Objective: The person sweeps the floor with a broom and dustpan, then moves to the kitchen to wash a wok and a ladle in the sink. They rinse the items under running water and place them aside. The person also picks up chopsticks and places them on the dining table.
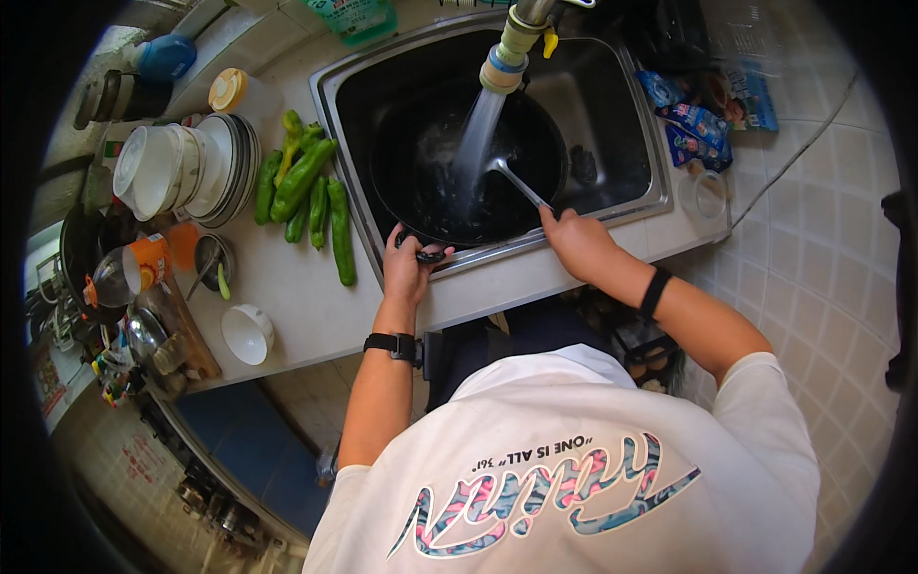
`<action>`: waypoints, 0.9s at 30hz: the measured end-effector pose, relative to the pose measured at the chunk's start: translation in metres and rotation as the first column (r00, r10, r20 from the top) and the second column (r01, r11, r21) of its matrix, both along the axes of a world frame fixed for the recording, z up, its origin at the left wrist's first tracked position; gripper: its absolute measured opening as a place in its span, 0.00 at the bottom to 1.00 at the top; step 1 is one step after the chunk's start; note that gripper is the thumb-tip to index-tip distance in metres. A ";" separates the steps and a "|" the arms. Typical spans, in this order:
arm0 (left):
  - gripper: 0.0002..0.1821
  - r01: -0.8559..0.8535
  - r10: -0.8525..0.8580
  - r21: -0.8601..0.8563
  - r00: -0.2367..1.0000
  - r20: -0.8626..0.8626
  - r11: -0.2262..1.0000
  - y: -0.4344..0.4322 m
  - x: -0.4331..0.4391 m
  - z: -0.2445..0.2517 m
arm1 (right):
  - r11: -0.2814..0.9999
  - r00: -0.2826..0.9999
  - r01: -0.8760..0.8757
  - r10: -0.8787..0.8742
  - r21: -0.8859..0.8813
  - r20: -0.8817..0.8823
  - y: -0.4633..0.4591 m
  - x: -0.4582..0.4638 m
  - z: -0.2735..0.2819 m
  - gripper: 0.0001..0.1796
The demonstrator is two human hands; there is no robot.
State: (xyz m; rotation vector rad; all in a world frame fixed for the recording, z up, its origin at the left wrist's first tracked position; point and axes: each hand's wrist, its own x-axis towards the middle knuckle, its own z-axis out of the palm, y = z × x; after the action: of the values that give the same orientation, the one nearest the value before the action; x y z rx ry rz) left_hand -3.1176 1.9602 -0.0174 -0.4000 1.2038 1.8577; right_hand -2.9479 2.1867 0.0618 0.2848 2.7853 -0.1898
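A black wok (401,172) sits in the stainless steel sink (656,161), beneath the faucet (505,64). Water pours from the nozzle into the wok. My left hand (407,269) grips the wok's dark handle (429,254) at the sink's front left edge. In my right hand (581,240), at the front edge of the sink, is the handle of a metal utensil (520,181), perhaps a ladle or spatula. Its head reaches into the wok beside the water stream, and the splashing water partly hides its shape. Dark scraps (582,163) lie in the sink right of the wok.
Green peppers (305,183) lie left of the sink, near stacked plates (237,168) and bowls (154,172). A white bowl (247,334) stands near the counter's front edge. Blue packets (694,129) and a clear plastic cup (704,194) are on the right. A tiled wall bounds the right side.
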 end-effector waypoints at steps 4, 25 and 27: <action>0.33 -0.004 0.004 -0.008 1.000 0.003 1.000 0.001 0.000 0.004 | 0.995 1.000 -0.009 0.011 -0.104 0.027 -0.008 0.006 -0.001 0.32; 0.33 -0.015 0.015 -0.021 1.000 0.004 1.000 -0.002 0.001 0.001 | 0.979 0.992 0.094 -0.107 -0.183 -0.066 -0.040 -0.062 -0.041 0.32; 0.33 0.001 -0.001 -0.014 1.000 0.010 1.000 -0.001 0.000 0.003 | 0.976 0.992 0.111 -0.121 -0.185 -0.042 -0.042 -0.057 -0.040 0.32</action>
State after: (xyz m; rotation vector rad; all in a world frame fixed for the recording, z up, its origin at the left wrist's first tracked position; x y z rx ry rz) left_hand -3.1173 1.9595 -0.0145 -0.4154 1.2107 1.8459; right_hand -3.0045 2.1450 0.0222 0.4017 2.7797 -0.4845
